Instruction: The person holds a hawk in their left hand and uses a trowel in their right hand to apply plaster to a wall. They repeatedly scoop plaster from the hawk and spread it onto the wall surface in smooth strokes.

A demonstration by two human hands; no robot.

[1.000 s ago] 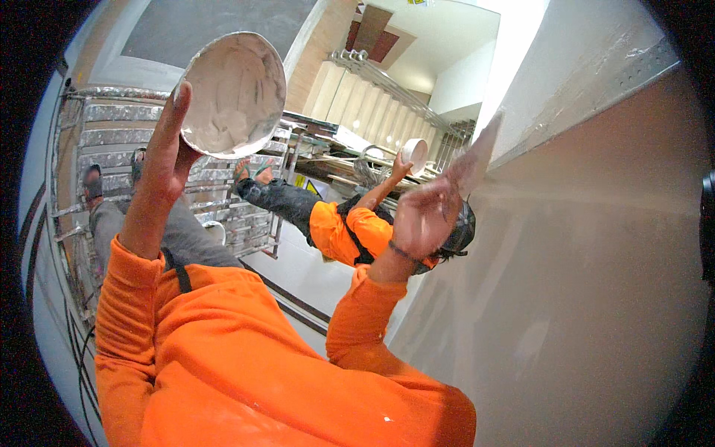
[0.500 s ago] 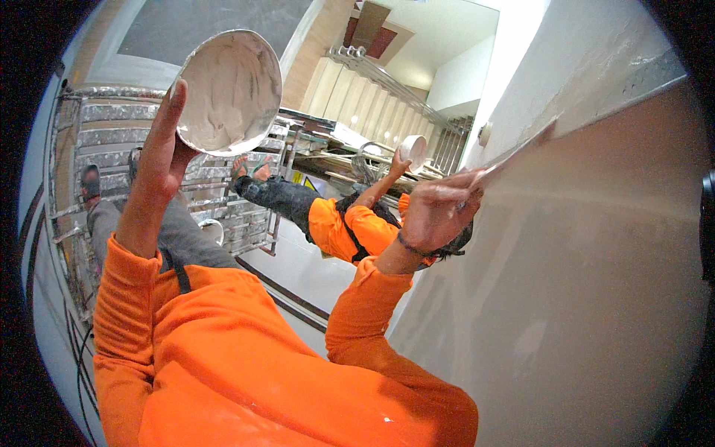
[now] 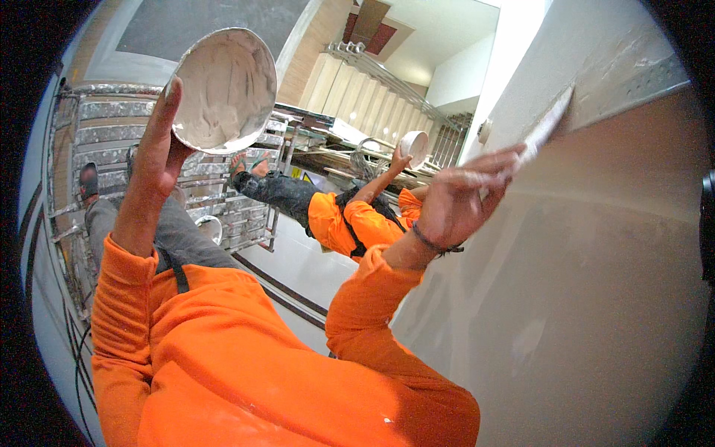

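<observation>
My left hand (image 3: 155, 160) is closed around the side of a round bowl (image 3: 227, 89), tilted so its inside shows. Pale, creamy filler is smeared over the bowl's bottom and walls. At the right, my right hand (image 3: 463, 200) grips a putty knife (image 3: 550, 125); hand and blade are somewhat blurred. White filler coats the knife, and its far end meets the wall edge, where a perforated corner strip (image 3: 649, 83) shows through a thin smear. My fingers hide the knife's handle.
A co-worker (image 3: 335, 220) in an orange top and dark trousers holds another white bowl (image 3: 414, 149) ahead. Below me is a splattered slatted scaffold platform (image 3: 112, 112), with a white bucket (image 3: 210, 227) near my legs. A broad grey-beige wall surface (image 3: 581, 298) fills the right side.
My right hand has moved up and to the right with the putty knife, which is now turned so its white-coated blade shows. The bowl has shifted slightly left.
</observation>
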